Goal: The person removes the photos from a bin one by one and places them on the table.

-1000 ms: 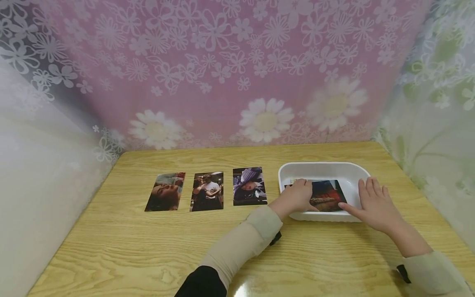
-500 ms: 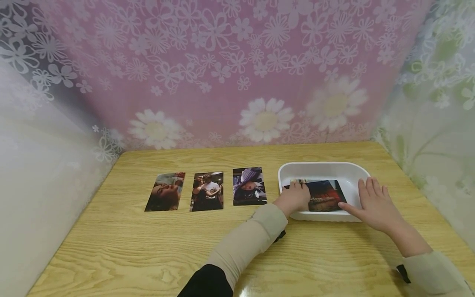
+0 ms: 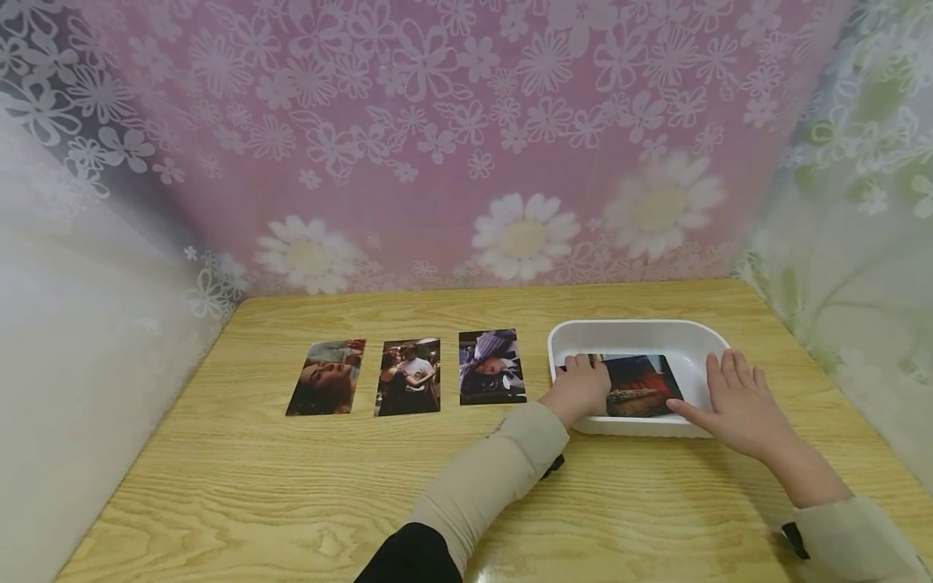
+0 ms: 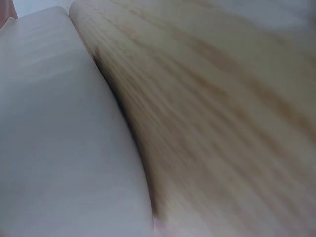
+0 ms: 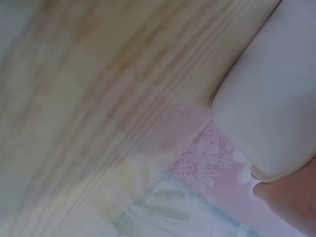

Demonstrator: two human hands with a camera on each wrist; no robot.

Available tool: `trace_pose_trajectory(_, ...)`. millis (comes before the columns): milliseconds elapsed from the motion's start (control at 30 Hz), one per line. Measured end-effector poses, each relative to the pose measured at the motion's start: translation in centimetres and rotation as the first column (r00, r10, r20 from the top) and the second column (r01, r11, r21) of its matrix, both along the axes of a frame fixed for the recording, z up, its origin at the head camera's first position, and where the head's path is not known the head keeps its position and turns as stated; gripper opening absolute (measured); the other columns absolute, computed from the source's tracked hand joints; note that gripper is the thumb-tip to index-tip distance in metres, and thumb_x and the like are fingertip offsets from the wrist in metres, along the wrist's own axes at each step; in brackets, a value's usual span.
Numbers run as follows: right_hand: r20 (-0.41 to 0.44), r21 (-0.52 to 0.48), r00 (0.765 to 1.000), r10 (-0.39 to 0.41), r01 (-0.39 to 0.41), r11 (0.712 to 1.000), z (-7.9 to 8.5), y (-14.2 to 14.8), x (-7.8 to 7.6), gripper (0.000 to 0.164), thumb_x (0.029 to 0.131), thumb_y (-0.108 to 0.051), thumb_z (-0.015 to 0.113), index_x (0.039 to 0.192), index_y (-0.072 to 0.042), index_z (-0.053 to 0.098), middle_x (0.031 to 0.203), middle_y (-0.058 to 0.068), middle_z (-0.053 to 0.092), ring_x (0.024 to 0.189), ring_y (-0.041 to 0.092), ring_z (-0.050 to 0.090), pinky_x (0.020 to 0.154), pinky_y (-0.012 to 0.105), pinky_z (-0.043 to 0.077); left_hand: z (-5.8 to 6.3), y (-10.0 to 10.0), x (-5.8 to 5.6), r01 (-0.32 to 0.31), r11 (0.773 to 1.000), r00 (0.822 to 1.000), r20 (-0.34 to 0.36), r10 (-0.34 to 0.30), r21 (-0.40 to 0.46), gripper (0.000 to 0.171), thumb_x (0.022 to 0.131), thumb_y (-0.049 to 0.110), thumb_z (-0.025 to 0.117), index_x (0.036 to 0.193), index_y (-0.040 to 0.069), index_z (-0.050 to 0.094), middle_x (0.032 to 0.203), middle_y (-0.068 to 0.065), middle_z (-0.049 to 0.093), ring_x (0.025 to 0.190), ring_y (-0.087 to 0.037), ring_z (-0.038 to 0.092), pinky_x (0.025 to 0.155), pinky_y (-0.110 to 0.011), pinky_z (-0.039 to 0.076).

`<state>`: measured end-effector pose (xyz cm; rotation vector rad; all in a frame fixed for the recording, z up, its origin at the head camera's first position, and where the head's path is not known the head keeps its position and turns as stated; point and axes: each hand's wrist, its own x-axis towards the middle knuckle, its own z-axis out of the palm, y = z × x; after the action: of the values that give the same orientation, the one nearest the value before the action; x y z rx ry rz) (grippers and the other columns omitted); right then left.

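Observation:
A white plastic tray (image 3: 634,325) holds photo prints (image 3: 645,385), the top one dark with red and blue. My left hand (image 3: 579,389) reaches over the tray's near left side, its bent fingers on the left end of the prints. Its thumb is hidden, so I cannot tell whether it pinches a print. My right hand (image 3: 747,409) lies at the tray's right rim with fingers straight and spread, thumb reaching to the print's lower right corner. Both wrist views show the tray's outer wall (image 4: 69,128) close up, with fingers (image 5: 291,195) at its rim in the right one.
Left of the tray, three photo prints lie in a row on the wood-grain table (image 3: 306,502): a reclining face (image 3: 325,378), two people embracing (image 3: 408,377), and a figure in purple (image 3: 492,367). Flowered cloth (image 3: 408,146) hangs behind and at both sides.
My left hand has shifted slightly right and bent its fingers; its thumb, stretched across the print before, is now tucked out of sight. The right hand and tray hold their places.

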<state>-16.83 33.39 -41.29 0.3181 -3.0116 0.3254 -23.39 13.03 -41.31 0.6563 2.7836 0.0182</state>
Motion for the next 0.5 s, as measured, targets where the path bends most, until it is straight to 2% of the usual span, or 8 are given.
trace_pose_trajectory(200, 0.018, -0.003, 1.0, -0.011, 0.011, 1.0, 0.21, -0.05, 0.12, 0.096, 0.084, -0.054, 0.048, 0.13, 0.022, 0.01, 0.13, 0.045, 0.004, 0.123, 0.049, -0.007, 0.095, 0.059, -0.007, 0.39, 0.03, 0.19, -0.01, 1.0, 1.0, 0.009, 0.01, -0.008, 0.051, 0.083, 0.036, 0.06, 0.127, 0.017, 0.043, 0.118, -0.009, 0.037, 0.105, -0.021, 0.033, 0.088, -0.038, 0.034)
trace_pose_trajectory(400, -0.004, 0.002, 1.0, -0.005, 0.005, 1.0, 0.08, -0.01, 0.16, 0.096, 0.084, -0.053, 0.049, 0.129, 0.023, 0.011, 0.13, 0.045, 0.006, 0.124, 0.049, -0.006, 0.095, 0.058, -0.008, 0.49, 0.01, 0.32, -0.017, 1.0, 0.999, 0.033, 0.017, -0.011, 0.05, 0.085, 0.034, 0.057, 0.129, 0.018, 0.041, 0.124, -0.009, 0.035, 0.115, -0.024, 0.029, 0.094, -0.039, 0.031)
trace_pose_trajectory(500, -0.01, 0.002, 1.0, -0.001, 0.001, 1.0, 0.04, -0.01, 0.15, 0.096, 0.083, -0.053, 0.049, 0.129, 0.023, 0.012, 0.13, 0.045, 0.007, 0.124, 0.049, -0.006, 0.095, 0.057, -0.01, 0.41, 0.01, 0.32, -0.022, 1.0, 0.999, 0.038, 0.022, -0.008, 0.046, 0.086, 0.032, 0.055, 0.128, 0.017, 0.042, 0.12, -0.009, 0.036, 0.107, -0.022, 0.032, 0.092, -0.038, 0.032)
